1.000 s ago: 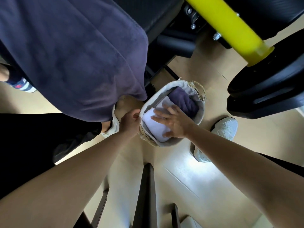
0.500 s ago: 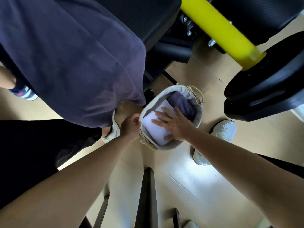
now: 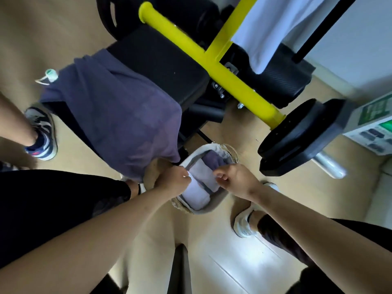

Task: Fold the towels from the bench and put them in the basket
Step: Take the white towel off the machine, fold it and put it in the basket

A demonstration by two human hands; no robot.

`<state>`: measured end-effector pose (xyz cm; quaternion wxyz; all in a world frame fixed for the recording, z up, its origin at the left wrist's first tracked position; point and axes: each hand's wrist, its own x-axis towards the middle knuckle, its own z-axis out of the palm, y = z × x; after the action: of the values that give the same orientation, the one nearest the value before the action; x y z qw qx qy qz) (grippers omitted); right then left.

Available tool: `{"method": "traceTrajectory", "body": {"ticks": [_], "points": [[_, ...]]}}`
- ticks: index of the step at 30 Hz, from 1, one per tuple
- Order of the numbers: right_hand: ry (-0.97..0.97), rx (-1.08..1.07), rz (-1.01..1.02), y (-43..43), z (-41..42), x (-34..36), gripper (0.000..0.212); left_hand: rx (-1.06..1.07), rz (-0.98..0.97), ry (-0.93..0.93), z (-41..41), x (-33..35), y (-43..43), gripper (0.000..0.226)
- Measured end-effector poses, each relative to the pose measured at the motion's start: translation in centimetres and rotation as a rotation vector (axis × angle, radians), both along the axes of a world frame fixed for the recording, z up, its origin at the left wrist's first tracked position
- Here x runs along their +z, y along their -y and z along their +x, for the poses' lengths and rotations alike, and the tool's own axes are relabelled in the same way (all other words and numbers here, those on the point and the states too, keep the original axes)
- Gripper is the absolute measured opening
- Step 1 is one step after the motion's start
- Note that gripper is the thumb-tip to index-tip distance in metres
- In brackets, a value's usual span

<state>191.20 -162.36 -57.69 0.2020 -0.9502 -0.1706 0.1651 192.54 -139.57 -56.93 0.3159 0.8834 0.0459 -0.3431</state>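
Purple towel draped off bench, overhanging basket rim.

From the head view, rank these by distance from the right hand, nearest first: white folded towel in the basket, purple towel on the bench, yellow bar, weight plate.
From the right hand:
1. White folded towel, just left of it in the basket.
2. Weight plate, up and to the right.
3. Purple towel, draped over the bench on the left.
4. Yellow bar, farthest, at the top.
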Motion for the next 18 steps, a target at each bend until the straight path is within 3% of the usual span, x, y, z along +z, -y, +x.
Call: {"method": "traceTrajectory", "body": {"ticks": [2, 4, 7, 10, 12, 14, 18], "points": [[0.023, -0.194, 0.132, -0.2, 1.1, 3.8, 0.016, -0.13, 0.046, 0.155, 0.6, 3.5, 0.3, 0.013], [0.059, -0.373, 0.276, -0.3, 2.2, 7.9, 0.009, -0.147, -0.039, 0.277, 1.4, 7.0, 0.0, 0.022], [0.157, -0.6, 0.487, -1.0, 4.3, 13.5, 0.003, -0.157, -0.087, 0.538, 3.0, 10.8, -1.2, 0.01], [0.225, -0.831, 0.689, -0.8, 8.1, 17.0, 0.02, -0.094, 0.01, 0.887, 4.8, 12.1, -2.3, 0.005], [0.232, -0.94, 0.817, -0.8, 10.7, 19.0, 0.041, -0.074, 0.196, 0.937, 6.0, 11.9, -2.8, 0.018], [0.207, -1.005, 0.982, -1.0, 13.2, 21.3, 0.057, -0.066, 0.309, 0.862, 6.7, 12.0, -2.8, 0.031], [0.196, -1.028, 1.083, -1.1, 17.8, 23.8, 0.049, -0.074, 0.39, 0.859, 6.9, 12.5, -2.3, 0.034]]}}
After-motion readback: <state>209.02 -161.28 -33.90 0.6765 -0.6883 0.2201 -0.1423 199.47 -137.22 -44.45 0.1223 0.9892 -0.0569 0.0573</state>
